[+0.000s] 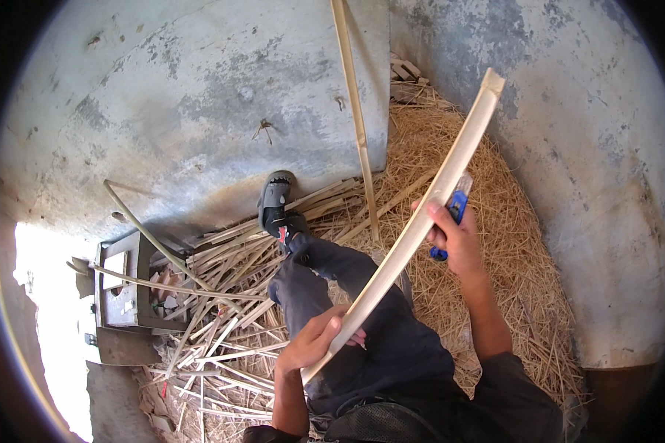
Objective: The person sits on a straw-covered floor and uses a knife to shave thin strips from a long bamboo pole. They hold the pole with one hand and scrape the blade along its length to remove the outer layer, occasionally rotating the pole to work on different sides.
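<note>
Gripping bamboo strip (pixel 414 229), straw (pixel 510 244) (thick), slats (pixel 222 347)

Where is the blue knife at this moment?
The blue knife is in the right hand, right of centre in the head view, pressed against the long wooden strip.

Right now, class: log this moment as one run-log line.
left hand: grips lower end of bamboo strip | right hand: steadies strip, holds blue knife | setting: shavings, split canes
</note>
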{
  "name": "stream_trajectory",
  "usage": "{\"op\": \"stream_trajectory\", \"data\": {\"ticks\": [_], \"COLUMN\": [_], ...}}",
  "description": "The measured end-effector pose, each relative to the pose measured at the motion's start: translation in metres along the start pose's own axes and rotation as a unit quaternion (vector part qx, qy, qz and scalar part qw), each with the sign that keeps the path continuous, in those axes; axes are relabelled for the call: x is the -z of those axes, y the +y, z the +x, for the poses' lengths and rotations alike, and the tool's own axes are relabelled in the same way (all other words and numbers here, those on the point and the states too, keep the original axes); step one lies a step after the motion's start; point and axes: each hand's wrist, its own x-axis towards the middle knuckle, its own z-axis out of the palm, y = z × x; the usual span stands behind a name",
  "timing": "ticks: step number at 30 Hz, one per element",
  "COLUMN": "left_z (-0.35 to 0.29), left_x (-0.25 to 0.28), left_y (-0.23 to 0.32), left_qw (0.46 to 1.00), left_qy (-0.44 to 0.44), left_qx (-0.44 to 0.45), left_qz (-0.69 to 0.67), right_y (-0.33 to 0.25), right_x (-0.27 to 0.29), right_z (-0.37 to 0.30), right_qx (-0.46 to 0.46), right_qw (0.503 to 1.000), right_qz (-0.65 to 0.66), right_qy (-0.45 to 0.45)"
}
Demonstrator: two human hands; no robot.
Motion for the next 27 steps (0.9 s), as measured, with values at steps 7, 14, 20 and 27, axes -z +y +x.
{"op": "stream_trajectory", "data": {"ticks": [7, 14, 20, 27], "left_z": [-0.021, -0.006, 0.003, 0.022], "left_x": [0.022, 0.008, -0.006, -0.018], "left_y": [0.009, 0.023, 0.038, 0.043], "left_qw": [0.983, 0.983, 0.982, 0.985], "left_qy": [0.022, 0.072, 0.129, 0.134], "left_qx": [0.112, 0.089, 0.037, -0.064], "left_qz": [0.147, 0.143, 0.134, 0.090], "right_y": [-0.013, 0.005, 0.012, 0.012], "right_x": [0.018, 0.032, 0.020, -0.013], "right_z": [0.016, 0.020, -0.007, -0.041], "right_qx": [0.027, 0.064, 0.126, 0.270], "right_qw": [0.999, 0.993, 0.986, 0.893], "right_qz": [0.023, -0.027, -0.106, -0.356], "right_qy": [0.036, 0.097, 0.015, -0.059]}}
